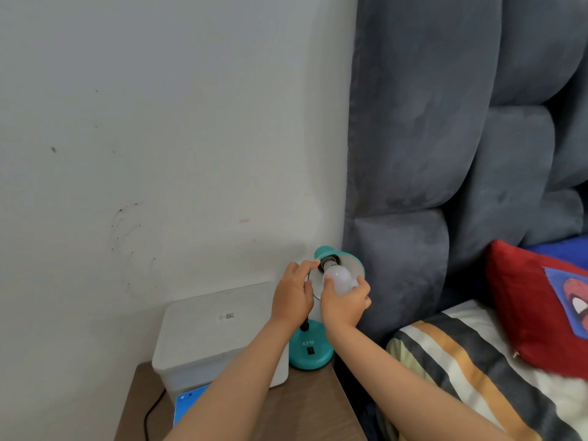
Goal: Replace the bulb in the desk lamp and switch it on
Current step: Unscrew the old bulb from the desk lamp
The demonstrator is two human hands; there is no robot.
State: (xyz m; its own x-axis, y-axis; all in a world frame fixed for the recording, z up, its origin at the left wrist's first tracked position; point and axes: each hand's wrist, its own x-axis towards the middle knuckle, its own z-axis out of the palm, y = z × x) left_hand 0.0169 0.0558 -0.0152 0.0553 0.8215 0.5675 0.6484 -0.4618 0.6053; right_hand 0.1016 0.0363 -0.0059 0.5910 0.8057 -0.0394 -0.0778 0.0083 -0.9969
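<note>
Bulb point(339, 279), light and fragile, is gripped around its globe by the right hand point(345, 302); the shade point(351, 261) is steadied by the left hand point(294, 294).

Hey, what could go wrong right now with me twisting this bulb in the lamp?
The bulb is held by the right hand at an angle to the socket, so it may cross-thread. The lamp base sits near the nightstand edge; the left hand only steadies the shade, so it might tip.
</note>
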